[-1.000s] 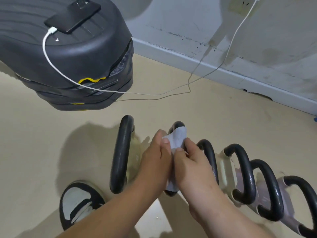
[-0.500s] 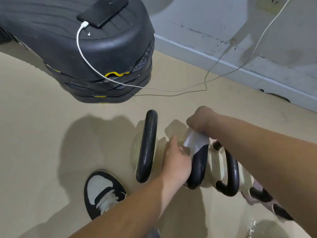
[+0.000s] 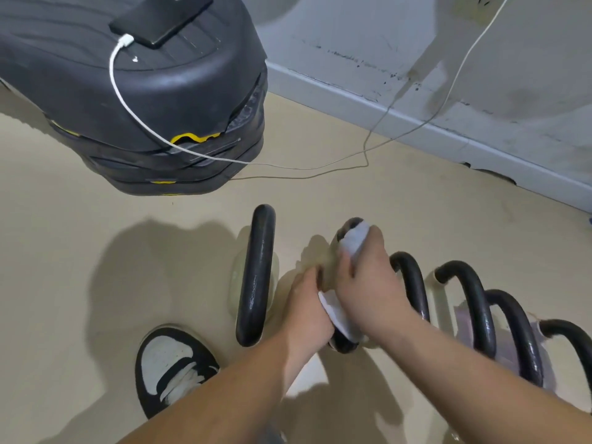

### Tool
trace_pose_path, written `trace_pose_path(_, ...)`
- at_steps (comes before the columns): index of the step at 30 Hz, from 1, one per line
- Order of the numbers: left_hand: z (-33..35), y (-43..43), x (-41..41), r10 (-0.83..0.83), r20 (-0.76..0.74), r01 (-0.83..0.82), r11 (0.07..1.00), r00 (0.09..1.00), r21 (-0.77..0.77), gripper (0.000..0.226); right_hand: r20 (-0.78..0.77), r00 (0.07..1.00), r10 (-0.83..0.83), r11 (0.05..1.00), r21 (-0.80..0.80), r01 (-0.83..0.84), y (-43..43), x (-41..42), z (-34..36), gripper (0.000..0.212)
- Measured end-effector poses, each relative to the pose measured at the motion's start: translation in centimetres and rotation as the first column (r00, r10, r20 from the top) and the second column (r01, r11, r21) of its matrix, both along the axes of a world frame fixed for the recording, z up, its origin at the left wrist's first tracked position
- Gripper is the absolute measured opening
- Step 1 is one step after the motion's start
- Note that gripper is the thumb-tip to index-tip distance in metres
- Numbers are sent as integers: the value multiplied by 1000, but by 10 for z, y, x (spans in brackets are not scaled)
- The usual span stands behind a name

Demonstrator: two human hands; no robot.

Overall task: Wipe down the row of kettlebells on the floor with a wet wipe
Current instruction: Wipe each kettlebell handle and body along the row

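Wipe (image 3: 355, 243) wrapped round second kettlebell handle (image 3: 344, 344), centre; right grip (image 3: 365, 283) clamped over it, left grip (image 3: 307, 310) pinched on its 6 o'clock end. Wipe may be bunched, handle underside missed.

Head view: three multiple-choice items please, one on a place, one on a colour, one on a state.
1. Where is the phone? A. floor B. black step C. a hand
2. Wipe colour? A. white B. blue C. yellow
3. The right hand is: A. flat on the floor B. gripping the wipe round a handle C. hanging idle
Answers: B, it lies atop the step; A, the cloth shows white; B, its fingers curl over wipe and handle.
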State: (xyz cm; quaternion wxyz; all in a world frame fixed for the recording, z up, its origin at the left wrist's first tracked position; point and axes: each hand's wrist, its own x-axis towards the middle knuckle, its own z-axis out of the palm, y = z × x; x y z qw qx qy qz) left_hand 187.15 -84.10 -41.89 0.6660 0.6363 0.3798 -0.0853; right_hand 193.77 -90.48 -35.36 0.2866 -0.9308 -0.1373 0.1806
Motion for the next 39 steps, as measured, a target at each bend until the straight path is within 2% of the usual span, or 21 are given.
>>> trace_pose_path(1,2,0,-1,-24,14,24,1000,1000,-9,19,-6,1000,2,1000,-12,-2,-5,-11,0,21)
trace_pose_path(4,4,1,-8,-130,96,134,990,987,-37,39,-17,998,59,997,-56,-60,-17,-30,-5,51)
trace_pose_path(6,-5,-2,-6,-117,59,114,992,991,56,30,-14,997,73,995,-61,-73,-16,-27,-4,55)
trace_pose_path(7,-7,0,-7,-94,74,84,987,993,137,18,0,996,85,994,-72,-85,-13,-20,-2,52)
trace_pose_path(8,-5,-1,-6,-81,96,68,989,992,132,14,21,995,93,992,-92,-91,-8,-9,-1,47)
trace_pose_path(10,-14,-3,-8,-115,80,98,975,990,199,48,-7,995,100,983,-157,-100,7,19,4,29)
trace_pose_path(12,-8,-2,-4,-75,57,67,989,996,135,45,-133,984,119,956,-254,-150,25,49,11,15)
trace_pose_path(13,-2,-2,-1,-47,51,40,991,998,129,37,-197,971,134,923,-331,-195,35,61,17,10)
trace_pose_path(15,-3,-3,0,-36,26,33,990,999,137,30,-276,947,166,841,-462,-282,52,79,19,25)
trace_pose_path(17,-7,-5,0,-41,38,35,989,998,141,39,-341,920,193,769,-529,-358,66,89,15,32)
trace_pose_path(20,-9,-3,-2,-60,27,56,987,998,153,30,-389,882,267,572,-673,-469,80,95,5,29)
trace_pose_path(21,-13,-3,-1,-61,18,58,986,998,155,28,-378,883,278,568,-677,-468,82,96,2,30)
trace_pose_path(23,-15,-3,0,-38,26,33,988,999,148,26,-367,880,300,602,-643,-474,81,99,-3,31)
trace_pose_path(24,-15,-3,-1,-39,31,33,988,999,152,24,-348,894,281,655,-612,-444,78,99,-4,32)
trace_pose_path(26,-13,-3,-3,-42,28,37,988,999,149,23,-243,954,173,830,-486,-274,63,96,-5,31)
trace_pose_path(27,-11,-2,-2,-43,17,40,989,999,142,24,-183,981,59,917,-378,-126,53,90,-5,29)
trace_pose_path(28,-13,-1,-1,-40,-15,41,992,999,122,24,-166,985,-37,964,-265,-9,45,83,-4,24)
trace_pose_path(29,-11,0,0,-43,-54,47,995,998,86,22,-161,983,-83,983,-176,54,37,72,-3,16)
trace_pose_path(31,-13,0,2,-5,-78,-2,997,997,-80,13,-114,989,-97,995,-37,93,25,45,-2,12)
trace_pose_path(35,-3,2,-4,-34,65,45,984,997,-172,33,-74,974,-216,965,135,224,7,-9,-4,13)
trace_pose_path(39,2,-2,-9,15,46,3,930,999,-367,45,-113,936,-334,906,235,352,-7,-46,-12,17)
